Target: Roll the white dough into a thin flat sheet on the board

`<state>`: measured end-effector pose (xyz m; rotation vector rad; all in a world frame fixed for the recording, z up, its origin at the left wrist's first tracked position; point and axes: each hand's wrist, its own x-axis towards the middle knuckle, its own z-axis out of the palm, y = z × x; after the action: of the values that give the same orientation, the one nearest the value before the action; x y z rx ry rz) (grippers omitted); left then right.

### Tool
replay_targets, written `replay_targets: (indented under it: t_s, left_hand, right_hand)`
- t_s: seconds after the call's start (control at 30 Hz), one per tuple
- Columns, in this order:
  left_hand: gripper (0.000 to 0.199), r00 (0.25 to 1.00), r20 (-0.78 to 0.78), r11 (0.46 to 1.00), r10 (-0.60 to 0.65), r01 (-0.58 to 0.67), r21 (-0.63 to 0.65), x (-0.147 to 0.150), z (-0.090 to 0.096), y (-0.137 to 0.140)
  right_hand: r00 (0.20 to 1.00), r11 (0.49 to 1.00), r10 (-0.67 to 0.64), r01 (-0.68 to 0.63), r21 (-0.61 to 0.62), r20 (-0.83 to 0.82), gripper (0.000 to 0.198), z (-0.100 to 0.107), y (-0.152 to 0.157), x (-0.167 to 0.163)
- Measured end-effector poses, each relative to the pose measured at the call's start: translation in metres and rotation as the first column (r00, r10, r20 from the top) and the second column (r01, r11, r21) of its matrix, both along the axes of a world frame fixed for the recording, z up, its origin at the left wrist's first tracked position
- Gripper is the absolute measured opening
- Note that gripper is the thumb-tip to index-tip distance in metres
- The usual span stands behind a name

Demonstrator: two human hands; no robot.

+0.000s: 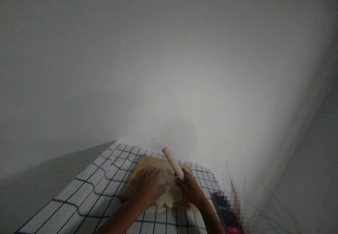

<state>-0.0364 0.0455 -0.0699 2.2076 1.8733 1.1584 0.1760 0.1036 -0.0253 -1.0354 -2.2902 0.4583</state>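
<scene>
My right hand (187,187) is closed around one end of a pale wooden rolling pin (172,161), which tilts up and away to the left above the board. Under my hands lies a thin, flattened sheet of dough (171,193), its lower edge uneven and reaching the board's near edge. My left hand (151,183) rests on the left part of the dough with its fingers spread out; it holds nothing I can see. Both lie over a wooden board (150,161), partly covered by my hands and forearms.
A white tablecloth with dark grid lines (105,188) covers the table beneath the board. To the right a phone (227,214) with a lit screen lies near the table's edge, partly blurred out. A plain pale wall (169,68) rises directly behind the table.
</scene>
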Motion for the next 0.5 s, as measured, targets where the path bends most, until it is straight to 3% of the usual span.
replay_targets:
  t_s: [0.1,0.23,0.3,0.43,0.5]
  left_hand:
    - [0.055,0.987,-0.03,0.988,-0.157,0.157,-0.008,0.001,0.006,-0.012]
    - [0.085,0.893,-0.106,0.899,-0.437,0.429,-0.092,-0.004,0.011,-0.023]
    - [0.081,0.899,-0.05,0.896,-0.435,0.426,-0.125,-0.009,0.013,-0.023]
    - [0.051,0.929,0.129,0.916,-0.347,0.365,-0.167,-0.018,0.018,-0.017]
    - [0.042,0.933,0.133,0.918,-0.333,0.353,-0.179,-0.02,0.021,-0.015]
  right_hand:
    - [0.989,0.987,-0.15,0.149,0.055,0.01,0.018,-0.009,-0.018,0.022]
    - [0.969,0.97,-0.24,0.241,0.018,-0.054,0.024,-0.017,-0.019,0.041]
    - [0.958,0.963,-0.268,0.27,0.0,-0.104,0.026,-0.022,-0.012,0.045]
    - [0.951,0.962,-0.268,0.272,0.0,-0.152,0.025,-0.029,-0.002,0.047]
    - [0.953,0.962,-0.267,0.271,0.013,-0.144,0.022,-0.031,-0.002,0.047]
